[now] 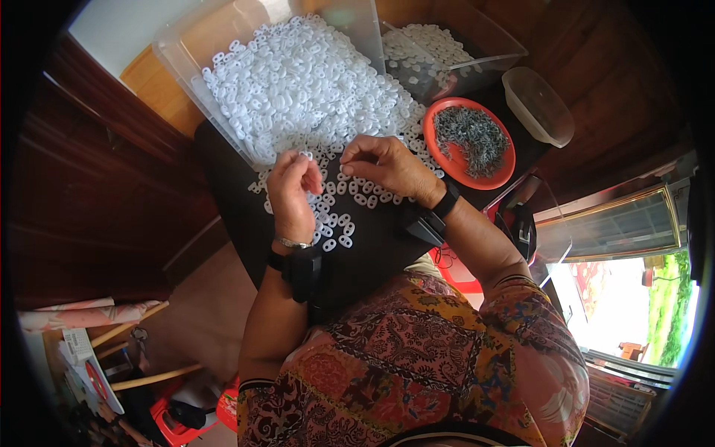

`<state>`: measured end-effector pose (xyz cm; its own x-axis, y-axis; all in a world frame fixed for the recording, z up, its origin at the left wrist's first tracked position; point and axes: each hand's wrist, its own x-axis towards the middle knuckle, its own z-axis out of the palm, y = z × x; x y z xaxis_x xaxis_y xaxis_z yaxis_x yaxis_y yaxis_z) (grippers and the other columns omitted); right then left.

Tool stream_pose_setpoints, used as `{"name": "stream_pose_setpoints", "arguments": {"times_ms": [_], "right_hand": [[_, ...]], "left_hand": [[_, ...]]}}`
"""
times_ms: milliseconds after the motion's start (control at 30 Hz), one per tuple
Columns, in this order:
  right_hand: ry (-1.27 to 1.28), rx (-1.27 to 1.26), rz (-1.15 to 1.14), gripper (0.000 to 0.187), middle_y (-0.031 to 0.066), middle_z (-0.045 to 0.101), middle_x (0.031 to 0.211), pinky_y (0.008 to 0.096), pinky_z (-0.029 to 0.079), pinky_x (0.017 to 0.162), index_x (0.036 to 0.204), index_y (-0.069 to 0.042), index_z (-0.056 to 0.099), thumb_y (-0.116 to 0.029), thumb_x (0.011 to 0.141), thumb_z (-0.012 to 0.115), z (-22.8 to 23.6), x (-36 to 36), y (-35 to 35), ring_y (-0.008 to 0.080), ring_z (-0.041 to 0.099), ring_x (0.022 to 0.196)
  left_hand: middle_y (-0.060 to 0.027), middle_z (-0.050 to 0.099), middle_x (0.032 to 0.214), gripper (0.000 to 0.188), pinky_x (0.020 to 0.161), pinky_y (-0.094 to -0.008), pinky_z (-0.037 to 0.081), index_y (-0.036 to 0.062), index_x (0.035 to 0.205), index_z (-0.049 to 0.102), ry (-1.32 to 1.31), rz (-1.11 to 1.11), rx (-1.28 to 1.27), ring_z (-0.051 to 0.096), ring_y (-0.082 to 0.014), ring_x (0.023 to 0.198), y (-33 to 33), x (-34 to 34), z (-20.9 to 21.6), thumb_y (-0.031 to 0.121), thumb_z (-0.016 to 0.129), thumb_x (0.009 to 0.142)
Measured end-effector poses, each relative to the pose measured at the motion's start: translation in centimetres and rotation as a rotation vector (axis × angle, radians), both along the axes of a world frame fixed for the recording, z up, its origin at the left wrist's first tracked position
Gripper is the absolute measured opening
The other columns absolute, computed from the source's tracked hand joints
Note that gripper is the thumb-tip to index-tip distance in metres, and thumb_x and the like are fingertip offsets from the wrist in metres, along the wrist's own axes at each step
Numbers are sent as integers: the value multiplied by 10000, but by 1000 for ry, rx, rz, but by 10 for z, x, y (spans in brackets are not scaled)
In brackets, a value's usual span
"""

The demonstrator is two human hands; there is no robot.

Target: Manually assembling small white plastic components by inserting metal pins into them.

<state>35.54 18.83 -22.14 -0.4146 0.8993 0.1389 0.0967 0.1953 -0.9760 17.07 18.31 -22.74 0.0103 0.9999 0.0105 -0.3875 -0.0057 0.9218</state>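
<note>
My left hand (292, 194) is closed, with a small white oval two-holed plastic piece (306, 155) showing at its fingertips. To its right, my right hand (387, 165) makes a pinch with thumb and forefinger; whatever lies between them is too small to make out. The two hands are apart, above a dark table. Beneath and around them lie loose white two-holed pieces (345, 241), some flat near the table's front. Just beyond, a large heap of the same pieces (313, 82) spills out of a clear plastic bin (179, 74).
Right of my right hand sits an orange-red plate (430, 149) with a pile of small grey metal parts (477, 134). Behind it a second clear bin (499, 56) contains white pieces. A translucent tub (555, 134) stands at the far right. Dark furniture rises on the left.
</note>
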Motion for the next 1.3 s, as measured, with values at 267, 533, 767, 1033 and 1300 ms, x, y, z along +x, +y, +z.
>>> {"name": "stream_pose_setpoints", "arguments": {"times_ms": [267,533,767,1033,1300], "right_hand": [[179,-75,85,142,32,655,902,239,480,794,973,9,649,-41,840,657,3,-3,-2,93,593,857],[307,-164,44,160,22,643,905,228,476,774,968,14,625,-59,834,676,-5,-5,-1,82,580,830],[93,-2,39,147,4,634,890,222,470,767,960,-15,631,-61,831,682,-4,-2,1,73,577,843],[292,-281,14,159,14,638,877,209,470,697,1017,-8,637,-50,864,624,-5,0,3,65,578,772],[438,-368,-9,119,22,647,820,210,482,646,969,-10,636,-73,870,621,-5,1,6,83,602,709]], "left_hand": [[-32,524,650,157,520,-234,382,32,813,534,-176,-145,-86,484,-116,536,-9,13,0,165,493,886],[-42,540,701,150,532,-251,397,31,863,532,-235,-179,-91,507,-139,564,-6,8,-7,176,504,887],[-51,545,746,136,537,-271,411,27,876,521,-311,-204,-100,521,-154,583,-4,7,-11,160,491,887],[-64,532,704,141,541,-271,406,28,860,513,-276,-279,-67,492,-157,570,-4,8,-12,158,473,894],[-75,536,703,134,553,-275,411,36,840,490,-247,-273,-55,506,-166,590,-8,13,-8,153,463,900]]}}
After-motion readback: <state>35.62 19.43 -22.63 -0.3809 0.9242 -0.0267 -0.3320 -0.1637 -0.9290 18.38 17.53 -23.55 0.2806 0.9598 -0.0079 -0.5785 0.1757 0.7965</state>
